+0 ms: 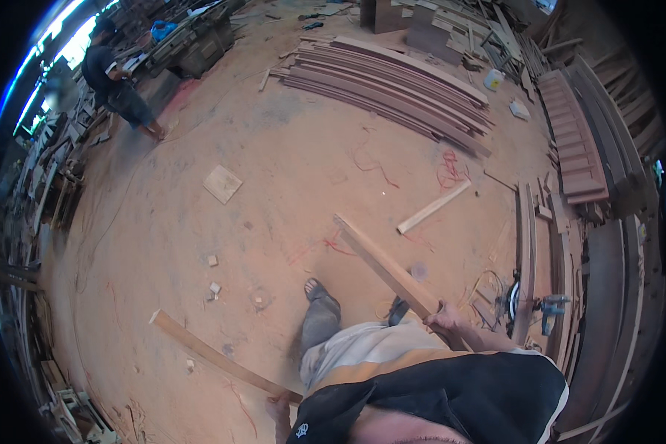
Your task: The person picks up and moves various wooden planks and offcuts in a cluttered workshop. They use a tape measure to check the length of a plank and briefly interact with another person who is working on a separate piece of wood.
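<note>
My right hand [445, 318] is closed around the near end of a wooden plank [385, 268], which slants forward and left past my legs. At the lower edge my left hand [280, 414], partly hidden by my shirt, grips a second, slimmer wooden board [213, 357]. That board reaches out to the far left, its end above the dusty floor. Both boards are pale brown, and their near ends are hidden beside my body.
A stack of long reddish planks [385, 85] lies ahead. On the floor are a wooden strip [434, 206], a square wood piece [222, 184] and tangled red strapping [451, 170]. Panelled wood [572, 137] and long boards line the right. A person [115, 78] stands far left by a bench.
</note>
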`<state>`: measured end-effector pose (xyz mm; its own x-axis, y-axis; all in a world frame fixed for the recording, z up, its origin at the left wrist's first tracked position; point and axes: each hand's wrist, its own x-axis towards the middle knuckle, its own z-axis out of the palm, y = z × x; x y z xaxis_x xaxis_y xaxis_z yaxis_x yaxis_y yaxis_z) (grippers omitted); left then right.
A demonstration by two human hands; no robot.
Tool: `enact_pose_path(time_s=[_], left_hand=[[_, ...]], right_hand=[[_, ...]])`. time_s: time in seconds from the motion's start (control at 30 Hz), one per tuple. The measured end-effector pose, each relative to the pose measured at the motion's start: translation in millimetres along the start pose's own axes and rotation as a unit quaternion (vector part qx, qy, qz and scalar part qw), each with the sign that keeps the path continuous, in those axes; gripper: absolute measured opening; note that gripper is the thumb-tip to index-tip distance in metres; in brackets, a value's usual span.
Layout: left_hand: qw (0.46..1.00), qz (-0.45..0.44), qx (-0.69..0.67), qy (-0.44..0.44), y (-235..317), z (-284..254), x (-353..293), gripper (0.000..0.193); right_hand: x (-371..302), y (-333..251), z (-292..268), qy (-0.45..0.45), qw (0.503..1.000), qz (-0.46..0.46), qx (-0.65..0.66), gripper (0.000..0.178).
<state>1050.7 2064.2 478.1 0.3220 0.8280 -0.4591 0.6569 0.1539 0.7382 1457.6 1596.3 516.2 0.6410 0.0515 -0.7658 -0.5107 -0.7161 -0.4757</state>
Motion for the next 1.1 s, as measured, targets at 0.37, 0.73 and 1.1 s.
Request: enact_pose_path(time_s=[0.37,0.73,1.1], left_hand=[[0.997,0.049,0.044,-0.032,326,95,432,0.035],[0.992,0.107,-0.067,0.030,652,191,737,0.038],[0.974,0.193,-0.102,-0.061,983,332,1071,0.055]], right_hand=[[183,-318,3,0.095,0.991,-0.024,0.090,0.081],[467,-746,-72,0.126,0.983,-0.054,0.119,0.083],[679,-1114,-88,0.164,0.975,-0.093,0.121,0.091]])
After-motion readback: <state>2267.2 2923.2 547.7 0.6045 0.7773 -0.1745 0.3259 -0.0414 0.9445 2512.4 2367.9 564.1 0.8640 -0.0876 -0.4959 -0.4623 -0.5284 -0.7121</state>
